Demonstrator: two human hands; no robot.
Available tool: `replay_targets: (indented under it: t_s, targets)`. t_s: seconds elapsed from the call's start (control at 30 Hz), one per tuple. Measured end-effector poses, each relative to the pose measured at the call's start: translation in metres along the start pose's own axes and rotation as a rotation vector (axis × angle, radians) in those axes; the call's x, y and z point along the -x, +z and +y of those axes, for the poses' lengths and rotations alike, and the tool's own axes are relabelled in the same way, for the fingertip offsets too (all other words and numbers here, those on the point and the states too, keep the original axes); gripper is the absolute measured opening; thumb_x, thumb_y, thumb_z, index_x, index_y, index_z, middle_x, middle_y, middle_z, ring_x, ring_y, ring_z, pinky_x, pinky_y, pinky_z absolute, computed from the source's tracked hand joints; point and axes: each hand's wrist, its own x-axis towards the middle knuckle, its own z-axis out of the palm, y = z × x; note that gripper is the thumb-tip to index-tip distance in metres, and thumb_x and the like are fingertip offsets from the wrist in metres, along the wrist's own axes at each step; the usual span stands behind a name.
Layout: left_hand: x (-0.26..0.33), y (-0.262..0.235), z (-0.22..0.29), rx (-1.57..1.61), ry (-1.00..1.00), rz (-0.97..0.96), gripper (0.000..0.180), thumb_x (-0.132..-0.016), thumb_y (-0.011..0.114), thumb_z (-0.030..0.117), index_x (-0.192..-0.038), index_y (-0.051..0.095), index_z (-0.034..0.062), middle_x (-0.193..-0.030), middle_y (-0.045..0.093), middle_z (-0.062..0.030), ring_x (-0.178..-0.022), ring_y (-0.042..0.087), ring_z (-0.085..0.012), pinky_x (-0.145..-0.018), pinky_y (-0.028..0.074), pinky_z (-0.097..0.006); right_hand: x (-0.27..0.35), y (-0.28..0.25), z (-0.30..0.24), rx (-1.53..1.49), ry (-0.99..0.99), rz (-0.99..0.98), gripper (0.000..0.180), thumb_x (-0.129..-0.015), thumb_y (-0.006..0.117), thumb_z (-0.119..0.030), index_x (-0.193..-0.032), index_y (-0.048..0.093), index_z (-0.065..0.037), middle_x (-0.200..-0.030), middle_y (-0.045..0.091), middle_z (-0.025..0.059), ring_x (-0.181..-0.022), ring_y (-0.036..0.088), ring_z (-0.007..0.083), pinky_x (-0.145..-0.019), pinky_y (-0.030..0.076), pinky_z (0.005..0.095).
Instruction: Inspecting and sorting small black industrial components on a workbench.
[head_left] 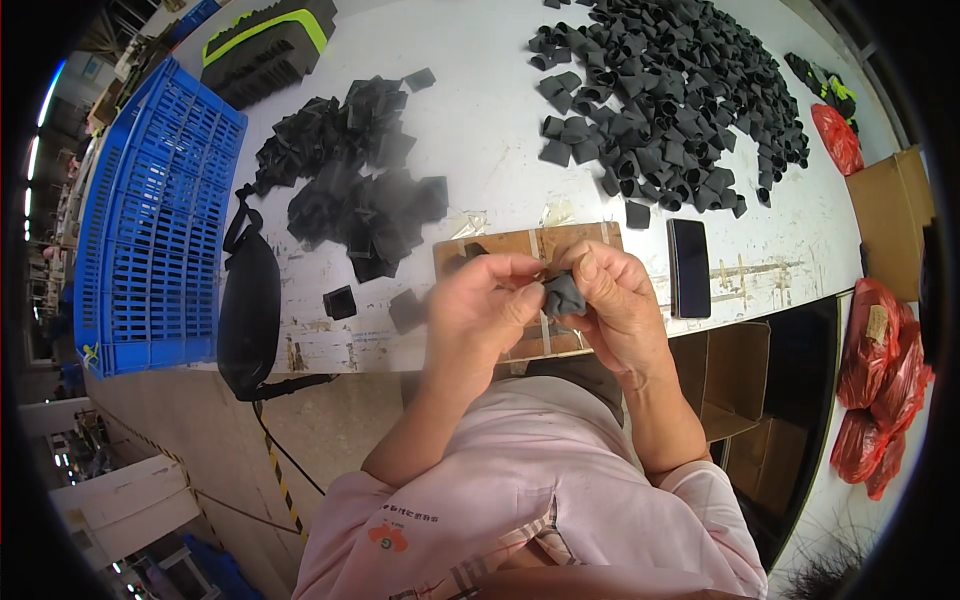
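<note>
Above the table's near edge, a small dark grey fabric piece [566, 297] is held between my two hands. My right hand [625, 312] pinches it with the thumb on top. From the other side, my left hand [472, 312] closes thumb and fingertips on its left edge. Beneath both hands lies a brown wooden board [590, 238]. To the left is a loose pile of flat dark fabric pieces [370, 205], with a single square piece [340, 302] nearer me. A large heap of small tube-shaped dark pieces [680, 110] spreads over the far right.
A blue plastic crate [165, 210] and a black pouch [250, 310] with a strap stand at the left edge. A phone [689, 268] lies right of the board. Red plastic bags [875, 375] and a cardboard box [890, 220] are at the right. Black-and-lime fabric [268, 50] sits far left.
</note>
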Motion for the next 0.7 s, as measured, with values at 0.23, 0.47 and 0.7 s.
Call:
replay_targets:
  t_s: [0.23, 0.47, 0.7]
  targets:
    - [0.001, 0.003, -0.009, -0.358, 0.354, 0.092, 0.015, -0.083, 0.057, 0.006, -0.096, 0.057, -0.0018, -0.077, 0.057, -0.001, -0.063, 0.048, -0.0008, -0.051, 0.034, -0.014, -0.001, 0.0, 0.006, 0.047, -0.052, 0.024, 0.021, -0.088, 0.051, -0.024, -0.075, 0.051, -0.007, -0.064, 0.044, -0.0056, -0.054, 0.033, 0.0015, -0.046, 0.027, 0.0164]
    - [0.005, 0.0, -0.002, -0.003, 0.018, -0.053, 0.008, -0.082, 0.057, 0.005, -0.088, 0.057, -0.0004, -0.076, 0.057, -0.0011, -0.055, 0.041, 0.0003, -0.045, 0.029, -0.014, 0.001, 0.004, 0.013, 0.138, -0.22, 0.004, 0.02, -0.089, 0.051, -0.021, -0.076, 0.051, -0.005, -0.067, 0.047, -0.004, -0.059, 0.039, 0.002, -0.05, 0.032, 0.017]
    - [-0.007, -0.009, 0.002, 0.35, -0.071, 0.036, 0.01, -0.083, 0.049, 0.0, -0.093, 0.051, -0.0049, -0.078, 0.059, -0.0127, -0.038, 0.036, -0.0019, -0.033, 0.024, -0.017, -0.001, 0.003, 0.006, 0.361, -0.186, 0.067, 0.023, -0.089, 0.052, -0.022, -0.075, 0.051, -0.004, -0.066, 0.046, -0.0042, -0.059, 0.039, 0.0021, -0.05, 0.033, 0.0176]
